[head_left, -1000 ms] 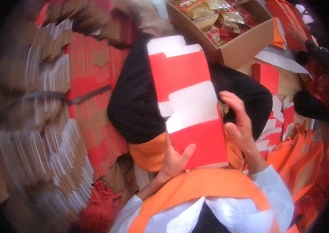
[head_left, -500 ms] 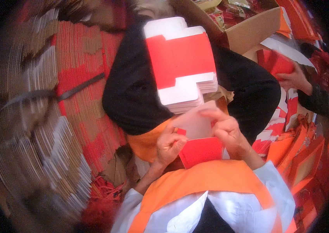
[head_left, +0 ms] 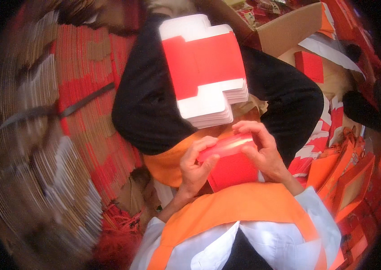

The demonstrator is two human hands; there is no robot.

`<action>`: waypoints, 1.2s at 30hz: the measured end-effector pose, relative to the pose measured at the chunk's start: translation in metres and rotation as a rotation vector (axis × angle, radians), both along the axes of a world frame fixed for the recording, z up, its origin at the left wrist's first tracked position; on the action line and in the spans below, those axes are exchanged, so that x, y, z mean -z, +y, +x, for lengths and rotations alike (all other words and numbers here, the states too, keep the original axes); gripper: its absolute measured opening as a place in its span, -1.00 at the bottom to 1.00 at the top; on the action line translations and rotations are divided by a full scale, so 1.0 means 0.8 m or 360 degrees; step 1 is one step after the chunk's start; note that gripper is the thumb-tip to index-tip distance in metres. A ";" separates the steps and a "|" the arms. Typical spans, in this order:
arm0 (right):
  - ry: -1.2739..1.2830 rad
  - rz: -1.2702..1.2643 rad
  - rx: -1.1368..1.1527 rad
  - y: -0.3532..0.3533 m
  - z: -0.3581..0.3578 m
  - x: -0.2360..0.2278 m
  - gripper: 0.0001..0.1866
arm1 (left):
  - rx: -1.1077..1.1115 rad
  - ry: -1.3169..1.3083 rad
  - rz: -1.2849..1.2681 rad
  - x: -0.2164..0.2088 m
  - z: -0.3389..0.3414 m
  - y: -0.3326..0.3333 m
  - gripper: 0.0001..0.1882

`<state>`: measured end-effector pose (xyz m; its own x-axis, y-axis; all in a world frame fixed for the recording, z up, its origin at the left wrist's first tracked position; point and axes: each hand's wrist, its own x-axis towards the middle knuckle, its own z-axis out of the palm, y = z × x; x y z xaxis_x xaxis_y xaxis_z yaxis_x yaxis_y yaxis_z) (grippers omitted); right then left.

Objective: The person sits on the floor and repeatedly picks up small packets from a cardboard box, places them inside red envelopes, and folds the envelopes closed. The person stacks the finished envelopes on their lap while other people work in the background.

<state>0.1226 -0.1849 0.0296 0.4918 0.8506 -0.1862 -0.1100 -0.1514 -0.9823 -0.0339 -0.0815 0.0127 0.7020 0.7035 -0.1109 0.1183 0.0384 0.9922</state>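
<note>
The left grip (head_left: 195, 166) is closed on the near left corner of a red box (head_left: 233, 173), with the thumb laid along its front edge and the fingers over its top. The box is held directly to the right of this grip, and its near end is set close against the orange apron (head_left: 240, 204). Its upper edge is stretched crosswise from one grip to the other, raised slightly toward the right; its full long axis is foreshortened and cannot be told. A stack of flat red-and-white cartons (head_left: 213, 63) is placed straight ahead of the box, just beyond both grips and touched by neither. The right grip (head_left: 266, 157) is clasped on the box's right corner, its fingers arched over the top. The box is shared about equally, so neither hand can be called nearer.

Left of the left grip, a strapped row of folded cardboard (head_left: 82, 90) is blurred toward the rim. The underside of the box is hidden, and its top is partly washed out by glare. Ahead and right of the right grip, an open cardboard carton (head_left: 287, 38) is cut off by the upper edge. Farther right, the orange pieces (head_left: 323, 173) are overlapped and hard to separate.
</note>
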 end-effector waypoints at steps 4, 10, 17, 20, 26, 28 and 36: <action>-0.0073 -0.0194 -0.0136 0.002 0.008 -0.015 -0.86 | -0.0001 0.0173 -0.0235 -0.011 0.003 0.000 -0.78; 0.0074 -0.0175 -0.0125 -0.002 0.007 -0.005 -0.93 | 0.0166 0.0157 -0.0165 -0.006 0.001 0.005 -0.80; 0.0321 -0.0231 -0.0116 -0.006 0.006 -0.002 -0.88 | 0.0118 0.0060 -0.0072 0.009 -0.008 -0.011 -0.77; 0.0369 -0.0227 -0.0120 -0.009 0.006 0.004 -0.82 | 0.0113 0.0036 -0.0087 0.013 -0.009 -0.015 -0.75; 0.0510 -0.0144 -0.0111 -0.015 0.007 0.010 -0.73 | 0.0111 0.0059 0.0001 0.016 -0.009 -0.021 -0.75; 0.0399 -0.0106 -0.0217 -0.016 0.011 0.014 -0.73 | 0.0114 0.0056 0.0040 0.017 -0.010 -0.020 -0.76; -0.0237 0.0092 -0.0611 -0.025 0.027 0.015 -0.80 | 0.0099 0.0071 0.0617 0.016 -0.008 -0.011 -0.87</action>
